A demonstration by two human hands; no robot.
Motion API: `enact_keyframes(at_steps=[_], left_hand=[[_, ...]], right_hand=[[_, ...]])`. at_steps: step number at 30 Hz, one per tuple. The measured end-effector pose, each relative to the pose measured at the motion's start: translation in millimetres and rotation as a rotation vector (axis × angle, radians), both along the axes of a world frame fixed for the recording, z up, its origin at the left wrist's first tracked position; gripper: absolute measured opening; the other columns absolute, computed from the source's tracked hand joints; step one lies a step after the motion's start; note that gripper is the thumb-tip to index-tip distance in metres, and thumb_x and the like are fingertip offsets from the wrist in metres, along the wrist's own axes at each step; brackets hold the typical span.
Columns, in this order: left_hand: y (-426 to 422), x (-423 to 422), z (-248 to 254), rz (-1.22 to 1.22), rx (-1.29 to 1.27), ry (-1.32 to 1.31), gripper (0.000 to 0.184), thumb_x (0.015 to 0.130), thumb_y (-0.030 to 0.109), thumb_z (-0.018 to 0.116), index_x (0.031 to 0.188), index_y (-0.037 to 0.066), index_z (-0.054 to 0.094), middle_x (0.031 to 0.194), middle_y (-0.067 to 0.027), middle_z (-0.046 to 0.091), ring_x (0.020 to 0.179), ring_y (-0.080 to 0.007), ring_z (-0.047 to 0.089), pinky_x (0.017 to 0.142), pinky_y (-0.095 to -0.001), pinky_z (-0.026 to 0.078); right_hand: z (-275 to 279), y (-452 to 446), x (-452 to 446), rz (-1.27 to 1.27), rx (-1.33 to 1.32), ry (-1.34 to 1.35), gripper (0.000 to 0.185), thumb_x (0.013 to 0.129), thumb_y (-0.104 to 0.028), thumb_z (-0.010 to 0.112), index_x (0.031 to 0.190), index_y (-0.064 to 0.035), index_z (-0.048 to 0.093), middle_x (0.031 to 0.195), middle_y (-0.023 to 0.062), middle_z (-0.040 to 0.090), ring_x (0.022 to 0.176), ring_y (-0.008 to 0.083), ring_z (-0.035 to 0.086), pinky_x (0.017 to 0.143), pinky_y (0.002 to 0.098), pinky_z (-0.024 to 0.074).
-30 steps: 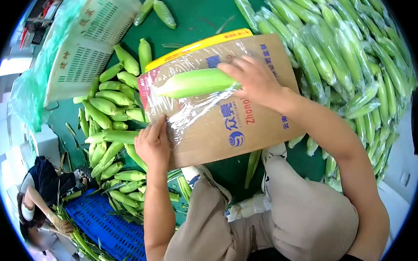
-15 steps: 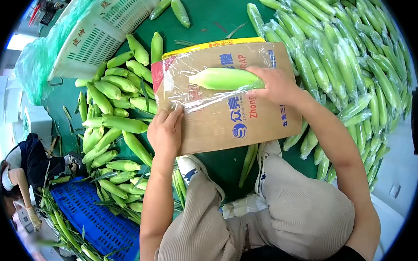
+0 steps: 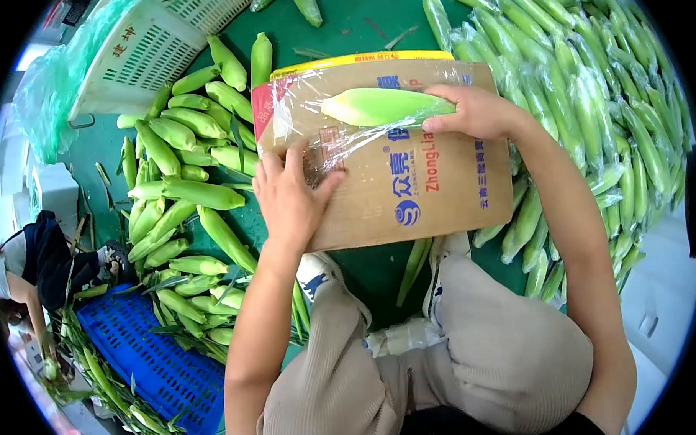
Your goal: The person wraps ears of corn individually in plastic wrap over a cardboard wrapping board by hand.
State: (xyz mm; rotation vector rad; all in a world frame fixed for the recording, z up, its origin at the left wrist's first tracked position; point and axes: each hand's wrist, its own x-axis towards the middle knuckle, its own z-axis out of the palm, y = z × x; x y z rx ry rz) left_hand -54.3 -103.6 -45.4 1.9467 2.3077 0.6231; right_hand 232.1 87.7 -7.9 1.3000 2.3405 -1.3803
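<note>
A pale green ear of corn in its husk (image 3: 382,107) lies across the upper part of a printed cardboard box (image 3: 459,202). My right hand (image 3: 478,112) grips the right end of this ear, thumb below and fingers above. Clear plastic film (image 3: 332,163) stretches over the box top and partly under the ear, with creases running beside it. On the box's left side rests my left hand (image 3: 290,196), its fingers spread and thumb apart, touching the film. A yellow strip (image 3: 358,58) runs along the far edge of the box.
Unwrapped corn (image 3: 201,193) is heaped on the left. Film-wrapped corn (image 3: 574,110) is piled on the right. A white crate (image 3: 166,59) stands at upper left, a blue crate (image 3: 150,355) at lower left. Another person (image 3: 39,267) bends over husks at far left.
My right hand and the ear have shifted slightly up and right. My left hand has moved up over the box, its fingers spreading. The view has shifted a little.
</note>
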Motion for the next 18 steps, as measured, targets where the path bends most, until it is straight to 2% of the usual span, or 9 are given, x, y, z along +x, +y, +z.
enact_keyframes(at_steps=[1, 3, 6, 9, 11, 13, 15, 17, 18], left_hand=[[7.2, -2.7, 0.1, 0.006, 0.014, -0.012, 0.058, 0.074, 0.038, 0.089, 0.123, 0.013, 0.068, 0.112, -0.0146, 0.06, 0.105, -0.0358, 0.057, 0.092, -0.045, 0.047], [4.7, -22.7, -9.5, -0.044, 0.178, 0.173, 0.021, 0.083, 0.022, 0.081, 0.103, 0.016, 0.077, 0.085, -0.0065, 0.06, 0.081, -0.0283, 0.062, 0.072, -0.0413, 0.048], [-10.3, -36.7, -4.5, -0.029, 0.16, 0.235, 0.015, 0.088, 0.013, 0.076, 0.103, 0.013, 0.076, 0.075, -0.009, 0.059, 0.068, -0.0268, 0.061, 0.063, -0.0372, 0.048], [-32.0, -40.3, -10.8, 0.071, 0.242, -0.12, 0.014, 0.092, 0.002, 0.071, 0.105, 0.007, 0.074, 0.088, -0.0108, 0.069, 0.077, -0.024, 0.068, 0.07, -0.0355, 0.053], [-43.7, -23.3, 1.8, -0.085, 0.424, -0.285, 0.019, 0.099, -0.007, 0.057, 0.116, -0.002, 0.065, 0.114, -0.0169, 0.074, 0.108, -0.0291, 0.072, 0.099, -0.0399, 0.055], [-61.3, 10.7, -2.6, -0.145, 0.438, -0.64, 0.026, 0.099, -0.008, 0.053, 0.124, -0.003, 0.059, 0.116, -0.02, 0.073, 0.114, -0.0317, 0.071, 0.106, -0.0457, 0.052], [-61.8, 32.8, -7.2, -0.22, 0.198, -0.653, 0.03, 0.099, -0.004, 0.056, 0.128, -0.002, 0.056, 0.127, -0.0203, 0.07, 0.123, -0.0342, 0.067, 0.111, -0.0532, 0.046], [-58.2, 40.8, -3.0, -0.468, 0.081, -0.185, 0.036, 0.096, 0.005, 0.063, 0.131, -0.002, 0.056, 0.14, -0.0199, 0.063, 0.133, -0.0373, 0.058, 0.117, -0.0578, 0.037], [-54.4, 44.7, 3.5, -0.495, 0.032, -0.12, 0.053, 0.097, 0.024, 0.066, 0.14, -0.002, 0.052, 0.152, -0.0179, 0.053, 0.144, -0.0382, 0.046, 0.122, -0.0576, 0.028]], right_hand=[[1.6, 3.0, -0.3, 0.016, -0.001, -0.011, 0.07, 0.091, -0.051, 0.073, 0.145, -0.0095, 0.056, 0.132, 0.0176, 0.068, 0.121, 0.0308, 0.065, 0.103, 0.0386, 0.0489], [2.9, 2.7, 0.5, 0.037, -0.004, -0.021, 0.07, 0.091, -0.051, 0.073, 0.144, -0.0097, 0.056, 0.133, 0.0181, 0.068, 0.121, 0.0311, 0.065, 0.103, 0.0388, 0.049], [-27.2, -22.8, 12.7, 0.055, 0.339, 0.083, 0.072, 0.087, -0.052, 0.076, 0.141, -0.0067, 0.057, 0.126, 0.0177, 0.067, 0.114, 0.0322, 0.064, 0.098, 0.041, 0.05], [-35.5, -66.0, 13.6, 0.219, 0.751, 0.065, 0.074, 0.082, -0.055, 0.077, 0.136, -0.0078, 0.059, 0.106, 0.0127, 0.065, 0.096, 0.0295, 0.063, 0.086, 0.0413, 0.0504], [-30.8, -85.4, 9.8, 0.327, 0.874, 0.071, 0.073, 0.079, -0.056, 0.077, 0.133, -0.0094, 0.06, 0.094, 0.0092, 0.06, 0.086, 0.0269, 0.059, 0.078, 0.0408, 0.049], [-26.4, -104.8, -1.4, 0.351, 0.875, 0.159, 0.071, 0.078, -0.056, 0.077, 0.131, -0.0113, 0.061, 0.085, 0.0063, 0.054, 0.078, 0.0241, 0.055, 0.071, 0.0399, 0.0465], [-33.8, -114.5, 0.1, 0.389, 0.831, 0.174, 0.07, 0.078, -0.052, 0.079, 0.131, -0.01, 0.06, 0.088, 0.0065, 0.057, 0.081, 0.0243, 0.057, 0.072, 0.0373, 0.0485], [-44.1, -116.0, 0.4, 0.377, 0.796, 0.193, 0.071, 0.077, -0.052, 0.079, 0.131, -0.0098, 0.061, 0.088, 0.006, 0.058, 0.08, 0.0244, 0.057, 0.072, 0.0368, 0.0492], [-38.8, -113.1, -1.7, 0.361, 0.732, 0.153, 0.072, 0.077, -0.052, 0.079, 0.132, -0.0092, 0.061, 0.094, 0.0075, 0.059, 0.087, 0.0258, 0.059, 0.078, 0.0391, 0.0497]])
